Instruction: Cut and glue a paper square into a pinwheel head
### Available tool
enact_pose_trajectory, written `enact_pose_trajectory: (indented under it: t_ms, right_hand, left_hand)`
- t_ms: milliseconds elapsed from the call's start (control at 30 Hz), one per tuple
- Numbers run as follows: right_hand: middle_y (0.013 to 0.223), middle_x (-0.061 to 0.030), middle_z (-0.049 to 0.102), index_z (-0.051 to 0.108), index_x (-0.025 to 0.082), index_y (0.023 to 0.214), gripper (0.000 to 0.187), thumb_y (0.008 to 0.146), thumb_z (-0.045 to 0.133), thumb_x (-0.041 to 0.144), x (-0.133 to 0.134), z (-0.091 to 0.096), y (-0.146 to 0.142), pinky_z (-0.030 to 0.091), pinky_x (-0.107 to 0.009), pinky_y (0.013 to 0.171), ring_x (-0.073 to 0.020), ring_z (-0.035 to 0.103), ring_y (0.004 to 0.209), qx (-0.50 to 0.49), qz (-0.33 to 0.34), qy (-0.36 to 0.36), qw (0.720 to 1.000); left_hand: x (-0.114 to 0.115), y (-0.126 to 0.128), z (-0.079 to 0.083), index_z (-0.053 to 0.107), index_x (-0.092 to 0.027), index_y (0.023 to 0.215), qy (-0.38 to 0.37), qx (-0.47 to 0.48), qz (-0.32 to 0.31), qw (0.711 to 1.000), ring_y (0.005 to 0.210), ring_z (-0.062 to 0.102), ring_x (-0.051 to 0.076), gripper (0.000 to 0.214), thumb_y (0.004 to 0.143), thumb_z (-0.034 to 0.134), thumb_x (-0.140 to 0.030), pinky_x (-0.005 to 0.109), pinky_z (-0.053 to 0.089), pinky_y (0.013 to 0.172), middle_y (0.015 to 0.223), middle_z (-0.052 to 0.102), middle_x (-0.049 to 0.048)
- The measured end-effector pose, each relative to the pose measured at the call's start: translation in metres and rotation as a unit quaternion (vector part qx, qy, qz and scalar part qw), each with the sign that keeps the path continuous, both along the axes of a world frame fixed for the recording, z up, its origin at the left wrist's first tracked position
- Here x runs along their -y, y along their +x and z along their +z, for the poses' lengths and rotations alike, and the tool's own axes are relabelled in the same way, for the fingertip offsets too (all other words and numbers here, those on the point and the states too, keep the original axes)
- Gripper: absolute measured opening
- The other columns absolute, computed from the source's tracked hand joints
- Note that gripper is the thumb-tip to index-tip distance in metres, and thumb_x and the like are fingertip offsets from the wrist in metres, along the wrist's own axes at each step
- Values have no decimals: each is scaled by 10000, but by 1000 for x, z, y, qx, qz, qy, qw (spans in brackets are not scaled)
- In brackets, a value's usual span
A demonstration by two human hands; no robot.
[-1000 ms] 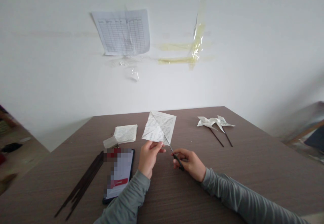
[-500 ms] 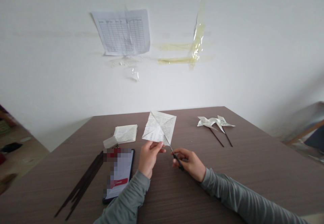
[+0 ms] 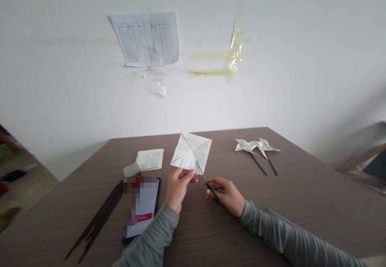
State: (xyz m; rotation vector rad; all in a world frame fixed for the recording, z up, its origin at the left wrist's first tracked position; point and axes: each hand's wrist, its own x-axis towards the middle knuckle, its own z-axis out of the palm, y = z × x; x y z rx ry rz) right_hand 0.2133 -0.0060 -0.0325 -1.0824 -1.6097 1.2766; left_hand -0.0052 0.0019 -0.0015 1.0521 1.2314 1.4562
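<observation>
My left hand [image 3: 177,190] pinches the lower edge of a square sheet of printed paper [image 3: 191,153], which has fold or cut lines running toward its centre. My right hand [image 3: 224,196] grips a pair of black-handled scissors [image 3: 210,186]. Their thin blades reach up to the sheet's lower corner and appear to be in it. The hands stand close together, just above the wooden-look table [image 3: 316,194], with the scissors' pivot partly hidden by my right fingers.
A smartphone [image 3: 141,210] with a blurred screen lies left of my hands, next to a bundle of dark sticks [image 3: 99,214]. Behind it are a stack of printed paper [image 3: 150,159] and a small white block [image 3: 132,169]. Paper pinwheels on dark sticks [image 3: 256,146] lie at the right.
The square sheet has shifted slightly to the right and turned a little. My hands and the scissors stay almost in place.
</observation>
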Motion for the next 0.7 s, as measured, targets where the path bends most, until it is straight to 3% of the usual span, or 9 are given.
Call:
enact_pose_trajectory:
  t_ms: [700]
  right_hand:
    - [806, -110, 887, 885, 315, 1072, 711, 779, 1040, 944, 1, 4, -1, 725, -569, 855, -419, 846, 792, 5, -1, -6, 1000]
  left_hand:
    - [-1, 2, 1, 826, -232, 759, 5, 11, -7, 1000, 800, 925, 313, 473, 633, 1139, -564, 296, 661, 556, 843, 937, 121]
